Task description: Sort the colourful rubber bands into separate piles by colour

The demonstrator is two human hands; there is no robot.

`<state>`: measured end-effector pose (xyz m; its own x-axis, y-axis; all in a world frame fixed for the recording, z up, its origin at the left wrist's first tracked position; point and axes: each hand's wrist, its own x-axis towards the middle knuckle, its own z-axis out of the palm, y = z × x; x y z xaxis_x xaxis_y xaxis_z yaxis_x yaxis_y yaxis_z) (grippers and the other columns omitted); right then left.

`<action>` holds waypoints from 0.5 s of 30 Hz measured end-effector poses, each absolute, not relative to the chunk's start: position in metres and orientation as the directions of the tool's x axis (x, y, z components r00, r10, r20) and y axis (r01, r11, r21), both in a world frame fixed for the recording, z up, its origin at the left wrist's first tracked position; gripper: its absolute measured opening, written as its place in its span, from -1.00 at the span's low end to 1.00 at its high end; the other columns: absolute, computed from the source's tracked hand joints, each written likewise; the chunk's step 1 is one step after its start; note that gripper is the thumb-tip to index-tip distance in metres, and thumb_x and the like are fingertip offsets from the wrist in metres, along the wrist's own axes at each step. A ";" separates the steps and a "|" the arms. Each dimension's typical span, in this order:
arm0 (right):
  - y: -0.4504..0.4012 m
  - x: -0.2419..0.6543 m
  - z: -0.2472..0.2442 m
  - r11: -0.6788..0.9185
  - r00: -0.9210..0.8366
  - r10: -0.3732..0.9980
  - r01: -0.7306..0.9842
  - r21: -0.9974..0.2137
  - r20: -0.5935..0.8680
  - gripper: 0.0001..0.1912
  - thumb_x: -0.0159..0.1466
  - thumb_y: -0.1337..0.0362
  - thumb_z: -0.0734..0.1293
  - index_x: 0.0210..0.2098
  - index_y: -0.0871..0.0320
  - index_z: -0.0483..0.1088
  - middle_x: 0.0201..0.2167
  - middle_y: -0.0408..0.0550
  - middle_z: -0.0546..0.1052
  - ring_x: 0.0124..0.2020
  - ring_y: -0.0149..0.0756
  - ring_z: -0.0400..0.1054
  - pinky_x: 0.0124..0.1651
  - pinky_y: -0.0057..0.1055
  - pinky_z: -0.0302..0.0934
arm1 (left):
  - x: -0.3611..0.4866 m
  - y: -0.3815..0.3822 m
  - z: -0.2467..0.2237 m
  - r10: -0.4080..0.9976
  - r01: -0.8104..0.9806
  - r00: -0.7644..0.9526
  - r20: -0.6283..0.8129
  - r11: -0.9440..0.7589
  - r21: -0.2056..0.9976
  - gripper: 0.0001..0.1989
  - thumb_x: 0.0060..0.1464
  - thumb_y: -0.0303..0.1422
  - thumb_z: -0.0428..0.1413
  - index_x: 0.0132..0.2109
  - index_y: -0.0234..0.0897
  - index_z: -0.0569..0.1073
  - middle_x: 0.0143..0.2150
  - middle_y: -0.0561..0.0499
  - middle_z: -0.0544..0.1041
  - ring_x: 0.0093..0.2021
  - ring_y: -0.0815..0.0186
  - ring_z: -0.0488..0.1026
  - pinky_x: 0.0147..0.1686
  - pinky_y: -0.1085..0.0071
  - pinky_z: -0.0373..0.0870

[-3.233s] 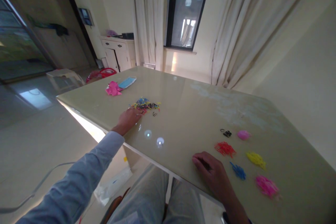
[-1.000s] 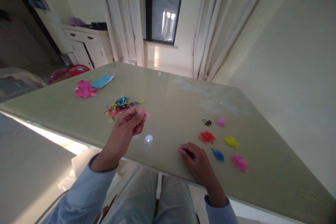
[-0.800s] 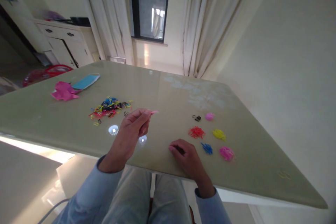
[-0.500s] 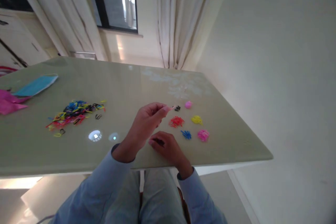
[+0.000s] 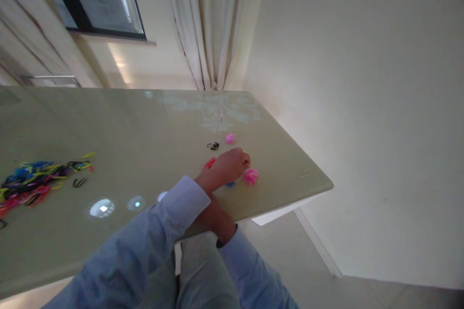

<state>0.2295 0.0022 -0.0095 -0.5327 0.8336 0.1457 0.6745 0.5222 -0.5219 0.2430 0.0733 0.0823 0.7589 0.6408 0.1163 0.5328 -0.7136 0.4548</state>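
My left hand [image 5: 228, 169] reaches across to the small piles, its fingers curled together above where the yellow pile lay; what they hold, if anything, is hidden. Under my left forearm, my right hand [image 5: 206, 215] is mostly covered and its fingers do not show. Around my left hand lie a bright pink pile [image 5: 250, 176], a blue pile [image 5: 230, 184] partly covered, a red pile [image 5: 209, 163] partly covered, a few black bands [image 5: 213, 146] and a light pink pile [image 5: 230, 138].
A large mixed heap of coloured bands [image 5: 36, 178] lies at the table's left, with loose black bands [image 5: 79, 182] beside it. The glossy table [image 5: 145, 125] ends at a right corner near the wall. Two pale rings [image 5: 303, 174] lie near that corner.
The view has turned to the right. My left hand has moved right and over the piles, covering the yellow one. My right hand has become mostly hidden beneath my left forearm.
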 end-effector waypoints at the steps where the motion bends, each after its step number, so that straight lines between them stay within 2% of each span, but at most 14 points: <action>1: 0.003 0.230 -0.012 0.520 -0.544 0.830 0.670 -0.530 0.126 -0.49 0.18 0.46 0.33 0.11 0.00 0.43 0.22 -0.09 0.41 0.26 -0.13 0.24 0.30 -0.23 0.12 | 0.246 0.074 0.079 0.636 0.542 0.766 0.094 -0.717 0.438 -0.75 0.17 -0.35 0.02 -0.27 -0.28 0.60 -0.25 -0.11 0.54 -0.30 0.27 0.45 -0.27 0.38 0.32; 5: 0.006 0.229 -0.015 0.504 -0.546 0.831 0.659 -0.558 0.106 -0.52 0.24 0.46 0.26 0.11 0.00 0.43 0.23 -0.15 0.40 0.29 -0.22 0.19 0.33 -0.27 0.08 | 0.255 0.080 0.070 0.618 0.548 0.784 0.061 -0.734 0.400 -0.75 0.16 -0.37 0.00 -0.23 -0.24 0.60 -0.20 -0.12 0.54 -0.28 0.25 0.46 -0.28 0.38 0.33; 9: 0.007 0.227 -0.010 0.497 -0.545 0.832 0.647 -0.578 0.105 -0.59 0.28 0.44 0.22 0.06 0.05 0.46 0.19 -0.14 0.44 0.29 -0.24 0.19 0.30 -0.26 0.13 | 0.257 0.084 0.065 0.585 0.525 0.811 0.026 -0.747 0.407 -0.74 0.09 -0.45 0.01 -0.27 -0.25 0.61 -0.26 -0.10 0.56 -0.29 0.26 0.45 -0.30 0.39 0.31; 12: 0.005 0.226 -0.006 0.475 -0.524 0.846 0.651 -0.592 0.103 -0.67 0.26 0.44 0.25 -0.05 0.05 0.50 0.08 -0.11 0.53 0.24 -0.19 0.25 0.25 -0.24 0.19 | 0.255 0.083 0.064 0.571 0.501 0.820 0.030 -0.743 0.444 -0.75 0.05 -0.47 0.03 -0.31 -0.24 0.63 -0.33 -0.08 0.55 -0.32 0.27 0.43 -0.30 0.39 0.28; 15: 0.001 0.226 -0.003 0.400 -0.442 0.889 0.617 -0.678 0.123 -0.75 0.20 0.46 0.33 -0.20 0.02 0.54 -0.04 -0.11 0.60 0.11 -0.13 0.37 0.13 -0.28 0.28 | 0.250 0.081 0.062 0.576 0.483 0.815 0.063 -0.735 0.476 -0.74 0.04 -0.47 0.02 -0.35 -0.22 0.63 -0.38 -0.06 0.51 -0.37 0.27 0.39 -0.32 0.38 0.25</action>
<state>0.2261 0.0008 -0.0029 -0.4419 0.8886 0.1227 0.6165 0.4002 -0.6780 0.2499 0.0813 0.0624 0.8154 0.5756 0.0626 0.4825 -0.7353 0.4759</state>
